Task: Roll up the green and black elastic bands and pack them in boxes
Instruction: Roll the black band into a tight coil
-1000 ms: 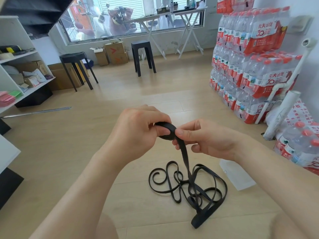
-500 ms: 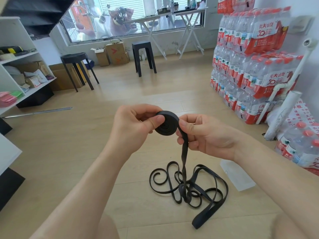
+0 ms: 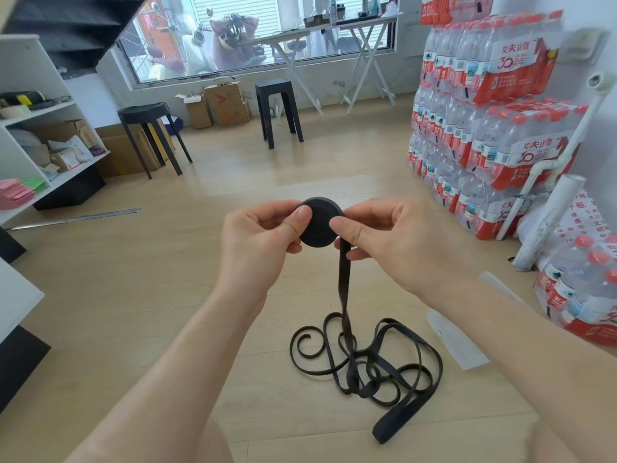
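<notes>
Nearest, at about five o'clock in the view, the loose length of the black elastic band (image 3: 367,369) lies on the wooden floor (image 3: 167,312) in a tangle of flat, overlapping loops, one free end curled into a small spiral on the nine o'clock side and a folded, wider end pointing toward six o'clock. A single flat, slightly twisted strand rises straight up from this heap to twelve o'clock, into the hands. There the band is wound into a tight flat coil (image 3: 317,225), a matte black disc whose spiral turns show on its face. The left hand (image 3: 263,235) pinches the coil from nine o'clock, thumb on the face and fingers curled behind. The right hand (image 3: 394,242) pinches it from three o'clock, thumb on the face near the centre, fingers curled round the strand where it leaves the coil. At three o'clock of the heap a clear plastic bag (image 3: 457,342) lies flat on the floor. Further off, shrink-wrapped packs of water bottles (image 3: 494,128) stand stacked at two o'clock, two black stools (image 3: 277,105) and cardboard boxes (image 3: 227,101) at twelve, white shelves (image 3: 33,128) at ten
</notes>
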`<state>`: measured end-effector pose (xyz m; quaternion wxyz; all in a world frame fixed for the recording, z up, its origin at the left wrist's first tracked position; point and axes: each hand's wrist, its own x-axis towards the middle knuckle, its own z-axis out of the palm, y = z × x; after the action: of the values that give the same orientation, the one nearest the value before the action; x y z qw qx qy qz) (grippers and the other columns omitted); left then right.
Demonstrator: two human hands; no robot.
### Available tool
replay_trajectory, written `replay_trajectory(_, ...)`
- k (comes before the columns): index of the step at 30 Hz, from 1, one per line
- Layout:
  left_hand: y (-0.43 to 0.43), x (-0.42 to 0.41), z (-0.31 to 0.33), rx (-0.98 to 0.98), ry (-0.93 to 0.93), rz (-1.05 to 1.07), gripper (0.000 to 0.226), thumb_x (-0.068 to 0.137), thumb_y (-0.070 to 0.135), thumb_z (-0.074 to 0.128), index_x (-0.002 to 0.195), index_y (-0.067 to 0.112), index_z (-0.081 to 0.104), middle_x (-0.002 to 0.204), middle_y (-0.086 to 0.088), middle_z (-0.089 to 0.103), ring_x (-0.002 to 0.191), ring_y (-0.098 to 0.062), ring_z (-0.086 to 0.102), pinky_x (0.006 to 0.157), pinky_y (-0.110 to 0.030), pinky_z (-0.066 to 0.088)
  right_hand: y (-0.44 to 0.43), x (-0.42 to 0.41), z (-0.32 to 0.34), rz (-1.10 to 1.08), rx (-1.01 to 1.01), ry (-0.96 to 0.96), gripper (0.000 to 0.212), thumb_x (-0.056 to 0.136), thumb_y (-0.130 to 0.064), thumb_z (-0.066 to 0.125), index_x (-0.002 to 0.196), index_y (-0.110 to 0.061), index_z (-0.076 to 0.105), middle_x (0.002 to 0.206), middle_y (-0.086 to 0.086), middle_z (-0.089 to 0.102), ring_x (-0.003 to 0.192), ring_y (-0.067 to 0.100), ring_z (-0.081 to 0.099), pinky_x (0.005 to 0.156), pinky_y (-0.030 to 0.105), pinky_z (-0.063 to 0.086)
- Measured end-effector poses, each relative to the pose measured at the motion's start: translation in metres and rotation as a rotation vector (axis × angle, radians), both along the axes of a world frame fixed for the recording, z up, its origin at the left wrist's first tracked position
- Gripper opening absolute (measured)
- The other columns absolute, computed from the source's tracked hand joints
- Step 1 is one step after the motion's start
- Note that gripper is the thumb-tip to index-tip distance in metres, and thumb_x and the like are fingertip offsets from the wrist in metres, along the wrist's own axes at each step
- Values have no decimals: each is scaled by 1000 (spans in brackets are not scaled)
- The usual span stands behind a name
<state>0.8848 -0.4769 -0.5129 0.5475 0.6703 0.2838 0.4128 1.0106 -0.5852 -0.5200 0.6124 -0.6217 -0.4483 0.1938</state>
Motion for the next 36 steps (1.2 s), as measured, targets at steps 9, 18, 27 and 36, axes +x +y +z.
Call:
replay_trajectory(9, -5, -1, -1, 85, 182, -175, 25, 90, 2, 60, 104, 23, 63, 78, -5, 72, 61, -17, 65, 64, -30, 59, -3, 5, 1, -136, -115, -341, 5, 86, -16, 70, 90, -16, 73, 76, -3, 71, 73, 11, 67, 66, 21, 54)
replay_trajectory(18, -8, -4, 1, 715, 587, -177, 25, 85, 22, 66, 106, 36, 69, 82, 13, 69, 68, -9, 59, 69, -30, 50, -7, 4, 2, -68, -286, -904, 10, 89, -19, 62, 96, -17, 67, 81, -9, 60, 78, 14, 54, 63, 17, 37)
replay_trajectory(27, 0, -2, 0, 272, 370, -71, 33, 83, -1, 68, 76, 32, 65, 68, 5, 70, 50, -14, 64, 55, -28, 57, -3, 10, -1, 31, -132, -140, 15, 78, -13, 79, 91, -14, 73, 83, 4, 74, 71, 13, 71, 61, 23, 58)
replay_trajectory(36, 1, 3, -4, 115, 322, -87, 18, 87, -1, 62, 91, 16, 68, 68, -1, 70, 48, -12, 61, 53, -25, 55, -2, 5, -1, -85, -140, -323, 8, 80, -18, 77, 87, -20, 73, 76, -8, 70, 71, 0, 64, 64, 10, 49)
